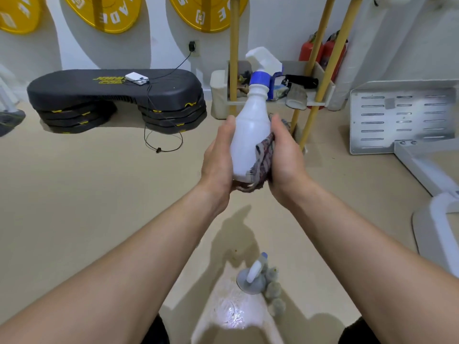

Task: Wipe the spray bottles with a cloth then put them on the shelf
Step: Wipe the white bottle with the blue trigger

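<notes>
Through the head camera we hold the white spray bottle [250,135] upright in mid-air. Our left hand [218,157] wraps round its lower body, and our right hand [285,155] clutches the cloth [262,162] against its side. The shelf [280,103] stands beyond, with open floor [99,194] to the left. A second bottle [253,274] sits below.

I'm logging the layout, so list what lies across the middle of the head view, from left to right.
black step platform → left hand → white spray bottle → cloth → right hand → red fire extinguishers → perforated white panel
</notes>
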`<control>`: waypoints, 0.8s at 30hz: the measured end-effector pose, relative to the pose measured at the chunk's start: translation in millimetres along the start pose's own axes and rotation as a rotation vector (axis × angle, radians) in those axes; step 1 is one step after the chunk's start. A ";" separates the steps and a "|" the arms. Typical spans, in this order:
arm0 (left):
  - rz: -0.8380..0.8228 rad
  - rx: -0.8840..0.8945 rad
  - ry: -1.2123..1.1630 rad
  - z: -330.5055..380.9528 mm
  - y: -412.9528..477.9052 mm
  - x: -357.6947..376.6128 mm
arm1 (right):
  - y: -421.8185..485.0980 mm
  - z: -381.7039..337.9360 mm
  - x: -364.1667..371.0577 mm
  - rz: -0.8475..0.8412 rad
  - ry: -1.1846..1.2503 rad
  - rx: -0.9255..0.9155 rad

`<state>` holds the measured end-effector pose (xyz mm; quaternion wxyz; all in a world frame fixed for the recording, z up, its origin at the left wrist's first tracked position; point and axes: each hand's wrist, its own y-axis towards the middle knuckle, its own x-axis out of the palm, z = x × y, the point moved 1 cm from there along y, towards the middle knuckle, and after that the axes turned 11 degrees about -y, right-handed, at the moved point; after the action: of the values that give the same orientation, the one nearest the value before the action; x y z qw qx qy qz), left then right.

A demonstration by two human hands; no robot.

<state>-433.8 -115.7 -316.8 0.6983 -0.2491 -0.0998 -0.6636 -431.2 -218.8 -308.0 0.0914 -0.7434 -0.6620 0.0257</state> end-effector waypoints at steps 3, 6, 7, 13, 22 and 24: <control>-0.152 -0.054 0.116 2.2 -3.1 -2.3 | -6.5 -4.4 -1.9 0.062 0.075 -0.037; -0.121 -0.044 0.229 6.9 -2.3 -5.6 | -6.3 2.8 3.8 0.192 0.044 -0.036; -0.081 -0.003 0.266 7.3 -1.7 -5.1 | -7.2 5.6 6.1 0.228 -0.001 -0.051; -0.073 0.126 0.265 8.8 -2.7 -6.7 | -25.7 28.8 19.3 0.196 -0.474 -0.425; -0.157 -0.271 -0.045 15.8 0.2 -15.1 | -24.6 -1.0 1.3 -0.039 -0.643 -0.062; -0.101 -0.246 -0.051 18.5 2.1 -18.3 | -20.3 3.0 -2.6 -0.040 -0.941 -0.146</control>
<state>-430.1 -90.8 -310.0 0.6255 -0.3440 -0.0478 -0.6987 -451.8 -218.9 -307.7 -0.2704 -0.6426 -0.6457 0.3113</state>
